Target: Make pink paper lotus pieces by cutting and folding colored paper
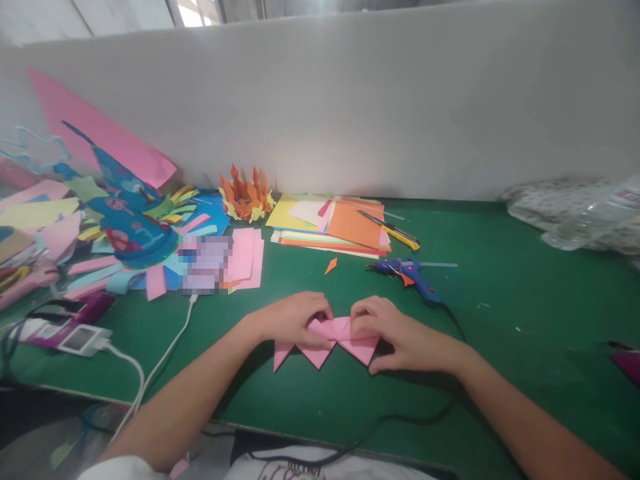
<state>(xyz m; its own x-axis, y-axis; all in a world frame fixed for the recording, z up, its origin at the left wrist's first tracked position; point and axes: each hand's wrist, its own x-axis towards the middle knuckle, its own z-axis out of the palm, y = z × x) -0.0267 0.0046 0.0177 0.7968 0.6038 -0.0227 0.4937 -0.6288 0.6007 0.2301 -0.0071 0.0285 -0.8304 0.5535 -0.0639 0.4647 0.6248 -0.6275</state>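
Note:
A folded pink paper piece [319, 355] with several pointed tips lies on the green table near its front edge. Its points face toward me. My left hand [295, 320] grips its left part, thumb along the near side and fingers curled over the far edge. On the right part, my right hand [387, 330] has its fingers bent over the paper, with the thumb by the right tip. Fingers cover some of the folds. Just beyond the hands lies a small orange paper diamond [331, 266]. A blue glue gun [407, 270] rests on its side past my right hand.
Stacked coloured paper [300, 230] lies at the back, with a yellow cutter [400, 237] on it. Beside it stands an orange paper crown [246, 193]. Blue cone hats [135, 233], pink sheets [250, 257] and a white charger [85, 339] with cables crowd the left. A plastic bottle [595, 217] lies right.

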